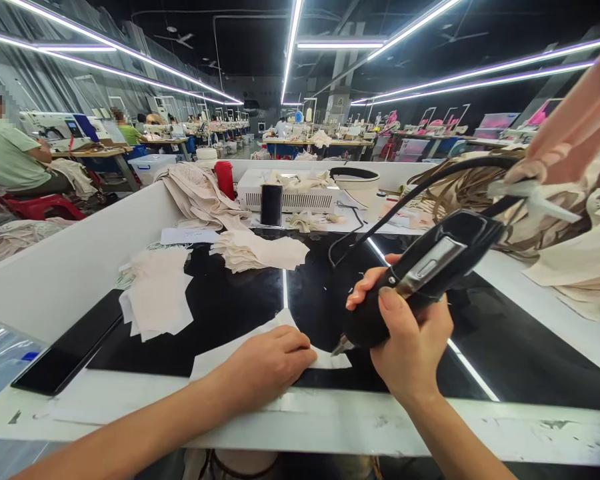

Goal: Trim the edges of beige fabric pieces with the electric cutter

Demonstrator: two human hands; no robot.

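Observation:
My right hand (413, 340) is wrapped around a black corded handheld tool (425, 267) with a silver switch plate on its side. Its pointed metal tip (341, 347) slants down to the right end of a white fabric piece (230, 353) and seems to meet it. On that piece rests my left hand (275, 357), fingers bent together and pressing it against the glossy black work surface (320, 307). The palm covers much of the fabric. Beyond lie a stack of cut cream pieces (260, 250) and, to the left, another small pile (157, 293).
The tool's black cable (405, 190) hangs from a tied pink cloth (575, 127) at upper right. At the back stand a white vented box (290, 197), a phone (271, 205) and a red cylinder (224, 179). Fabric heaps (575, 267) lie right. A person (10, 153) sits far left.

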